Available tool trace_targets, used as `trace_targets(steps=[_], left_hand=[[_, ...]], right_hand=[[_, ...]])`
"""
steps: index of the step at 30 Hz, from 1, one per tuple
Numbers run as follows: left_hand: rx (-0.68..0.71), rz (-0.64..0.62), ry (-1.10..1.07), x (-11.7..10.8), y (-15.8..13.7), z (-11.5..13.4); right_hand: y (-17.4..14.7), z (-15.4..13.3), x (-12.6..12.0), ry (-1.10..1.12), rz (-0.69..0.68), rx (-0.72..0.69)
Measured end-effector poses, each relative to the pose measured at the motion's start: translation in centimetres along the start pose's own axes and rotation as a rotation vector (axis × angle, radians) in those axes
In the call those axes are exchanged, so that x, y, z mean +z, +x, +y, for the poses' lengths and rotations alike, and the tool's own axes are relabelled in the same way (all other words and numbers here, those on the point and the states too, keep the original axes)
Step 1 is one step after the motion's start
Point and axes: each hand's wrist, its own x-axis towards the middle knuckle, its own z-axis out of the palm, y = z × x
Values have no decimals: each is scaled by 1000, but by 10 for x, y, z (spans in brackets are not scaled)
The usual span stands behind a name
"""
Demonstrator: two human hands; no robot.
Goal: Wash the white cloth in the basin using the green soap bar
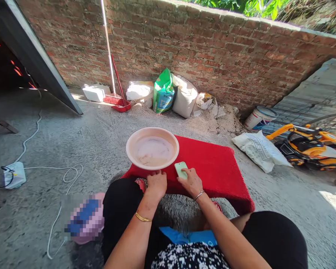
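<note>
A pale pink plastic basin (130, 151) holding cloudy water stands on the left part of a low bench covered with red cloth (207, 158). My left hand (156, 185) is at the basin's near rim, with its fingers bent and close together; the fingertips are partly hidden under the rim. To the right of the basin, my right hand (190, 183) grips the near end of a pale green bar (180, 170) that looks like soap. The bar is low over the red cloth or lying on it; I cannot tell which.
A pink tub (99, 220) stands on the floor at left, near a white cable (72, 179) and a power box (15, 175). Beyond are a red dustpan (120, 104), sacks (184, 98), a bucket (259, 118) and a yellow toy vehicle (310, 147) along a brick wall (212, 56).
</note>
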Motion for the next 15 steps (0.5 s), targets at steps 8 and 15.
trace_targets(steps=[8,15], left_hand=[[47,19,0,0,2,5],[145,63,20,9,8,21]], right_hand=[[11,11,-19,-5,65,140],[16,-6,0,31,27,24]])
